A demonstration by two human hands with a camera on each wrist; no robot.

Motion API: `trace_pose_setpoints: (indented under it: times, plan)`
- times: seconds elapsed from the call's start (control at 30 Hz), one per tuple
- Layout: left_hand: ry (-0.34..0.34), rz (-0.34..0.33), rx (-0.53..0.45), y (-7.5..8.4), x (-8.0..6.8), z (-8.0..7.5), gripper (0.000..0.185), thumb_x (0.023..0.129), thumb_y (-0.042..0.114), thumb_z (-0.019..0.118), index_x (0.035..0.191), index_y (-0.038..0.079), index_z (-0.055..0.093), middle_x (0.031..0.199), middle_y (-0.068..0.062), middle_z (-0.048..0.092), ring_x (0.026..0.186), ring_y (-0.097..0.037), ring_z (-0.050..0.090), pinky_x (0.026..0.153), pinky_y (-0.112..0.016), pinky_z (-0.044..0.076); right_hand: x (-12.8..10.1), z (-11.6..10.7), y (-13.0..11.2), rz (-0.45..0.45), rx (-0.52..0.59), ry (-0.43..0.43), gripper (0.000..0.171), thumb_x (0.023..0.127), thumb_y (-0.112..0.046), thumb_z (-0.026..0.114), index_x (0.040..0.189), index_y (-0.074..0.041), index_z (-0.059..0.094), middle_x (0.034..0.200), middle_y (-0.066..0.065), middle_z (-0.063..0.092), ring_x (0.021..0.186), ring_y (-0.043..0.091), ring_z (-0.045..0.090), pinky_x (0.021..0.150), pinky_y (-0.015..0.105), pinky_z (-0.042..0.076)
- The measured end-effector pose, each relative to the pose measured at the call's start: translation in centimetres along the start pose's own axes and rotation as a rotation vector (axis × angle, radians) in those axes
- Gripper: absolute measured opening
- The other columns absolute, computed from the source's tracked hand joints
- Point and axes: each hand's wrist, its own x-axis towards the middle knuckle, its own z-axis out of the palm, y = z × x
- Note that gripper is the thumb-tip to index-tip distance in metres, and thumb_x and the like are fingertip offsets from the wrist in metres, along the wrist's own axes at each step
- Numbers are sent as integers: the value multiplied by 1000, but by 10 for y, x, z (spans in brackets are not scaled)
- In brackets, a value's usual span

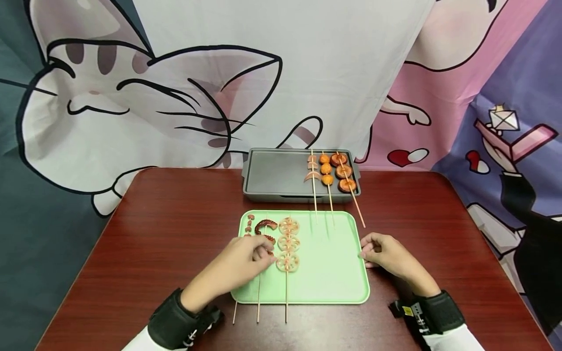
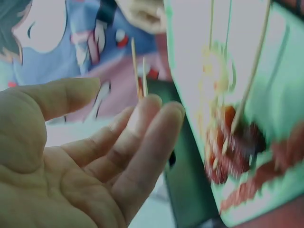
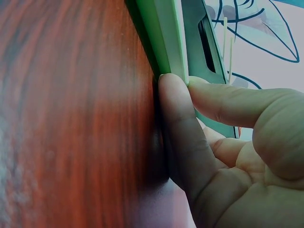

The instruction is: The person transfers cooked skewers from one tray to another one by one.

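Observation:
A light green tray [image 1: 325, 278] lies on the table with several skewers on it. My right hand [image 1: 391, 256] is at the tray's right edge; in the right wrist view thumb and forefinger pinch the green rim [image 3: 164, 40]. Over the left part of the tray hovers my left hand [image 1: 248, 261], its fingers loosely bent with nothing between them in the left wrist view. That hand partly hides a skewer of dark red octopus tentacle [image 1: 266, 224]. To its right lies a skewer of pale lotus root slices [image 1: 288, 243], and at far left one with small reddish pieces [image 1: 250, 218].
Behind the green tray stands a grey rectangular pan [image 1: 276, 170]. Three skewers rest on its right side: pale pink pieces [image 1: 312, 165], orange balls [image 1: 326, 168] and brown round slices [image 1: 344, 171]. Their sticks overhang the front rim. A cartoon-printed cloth [image 1: 342, 63] hangs behind the wooden table [image 1: 175, 219].

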Motion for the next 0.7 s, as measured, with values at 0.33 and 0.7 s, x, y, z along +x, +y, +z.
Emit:
trace_pose_setpoints:
  times: [0.33,0.7]
  plan:
    - [234,-137,39,-28,10,-21,21,100,18,68,114,2,71,91,-3,70,81,-12,65,76,-31,57,0,0,0,-2,5,5,25,96,-1,68,115,13,59,91,12,64,79,12,66,68,27,64]
    - [287,-273,18,-63,14,-20,15,100,12,64,107,0,66,88,-9,67,69,-16,62,64,-30,53,1,0,1,2,12,0,25,96,0,67,115,14,58,91,11,63,79,11,65,69,26,64]
